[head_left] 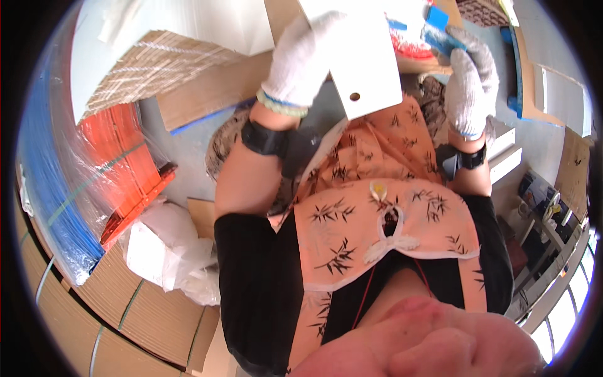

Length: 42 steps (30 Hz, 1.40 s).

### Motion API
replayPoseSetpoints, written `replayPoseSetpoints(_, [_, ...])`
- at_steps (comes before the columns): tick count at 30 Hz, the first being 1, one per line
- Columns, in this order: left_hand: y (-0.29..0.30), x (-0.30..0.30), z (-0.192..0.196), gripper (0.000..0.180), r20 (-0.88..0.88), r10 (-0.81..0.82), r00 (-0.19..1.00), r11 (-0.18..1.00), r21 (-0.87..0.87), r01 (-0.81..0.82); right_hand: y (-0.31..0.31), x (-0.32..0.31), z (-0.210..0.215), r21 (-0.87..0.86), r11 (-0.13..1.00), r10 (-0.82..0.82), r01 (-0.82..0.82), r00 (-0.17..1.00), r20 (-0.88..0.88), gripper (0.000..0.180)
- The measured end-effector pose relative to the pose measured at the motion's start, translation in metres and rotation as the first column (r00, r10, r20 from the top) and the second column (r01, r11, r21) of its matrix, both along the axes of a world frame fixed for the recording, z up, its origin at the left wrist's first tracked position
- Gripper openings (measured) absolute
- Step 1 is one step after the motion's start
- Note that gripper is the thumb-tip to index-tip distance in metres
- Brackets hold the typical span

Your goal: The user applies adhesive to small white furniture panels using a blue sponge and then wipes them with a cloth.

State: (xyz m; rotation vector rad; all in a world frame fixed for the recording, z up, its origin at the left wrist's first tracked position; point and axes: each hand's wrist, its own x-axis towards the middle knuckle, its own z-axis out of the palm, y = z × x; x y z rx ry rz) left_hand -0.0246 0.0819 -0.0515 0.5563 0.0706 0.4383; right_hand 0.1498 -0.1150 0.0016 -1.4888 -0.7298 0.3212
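White knitted gloves are worn on both hands. The left hand is laid at the left edge of a flat white rectangular panel, pierced by a small round dark hole near its lower corner; the fingers are lost in glare, so whether the panel is gripped cannot be told. The panel is positioned in front of the body, between the hands, its lower end overlapping a peach cloth apron printed with black leaves. By the right hand, a blue blocky object is held at the closed fingertips, just above a red-and-white patterned item. A smaller blue block is seen close by. To the left, brown corrugated edges are exposed on a stack of white-faced boards. Farther out, orange-red panels are covered by clear film, near a crumpled white plastic bag.
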Motion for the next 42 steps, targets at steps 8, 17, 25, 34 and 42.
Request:
replayPoseSetpoints(8, [-0.017, 0.005, 0.021, 0.029, -0.374, 0.198, 0.906, 0.850, 0.526, 0.032, -0.001, 0.010, 0.009, 0.043, 0.991, -0.124, 0.126, 0.991, -0.040, 0.030])
replayPoseSetpoints(17, [-0.016, 0.004, 0.011, 0.030, -0.284, 0.292, 0.913, 0.808, 0.584, -0.077, -0.004, 0.018, 0.003, 0.048, 0.990, -0.134, 0.135, 0.990, -0.037, 0.030])
replayPoseSetpoints(25, [0.006, -0.001, 0.017, 0.042, -0.318, 0.287, 0.904, 0.954, 0.183, -0.239, -0.006, 0.025, -0.007, 0.029, 0.991, -0.123, 0.127, 0.986, -0.113, 0.028])
replayPoseSetpoints(34, [0.020, -0.006, 0.038, 0.024, 0.320, 0.027, 0.947, 0.909, -0.403, 0.111, -0.002, 0.026, -0.017, -0.032, 0.999, -0.041, 0.039, 0.996, -0.083, 0.029])
replayPoseSetpoints(42, [0.022, -0.007, 0.052, 0.026, 0.193, 0.202, 0.960, 0.877, -0.473, -0.090, -0.001, 0.000, -0.015, -0.096, 0.991, 0.079, -0.091, 0.990, -0.119, 0.026])
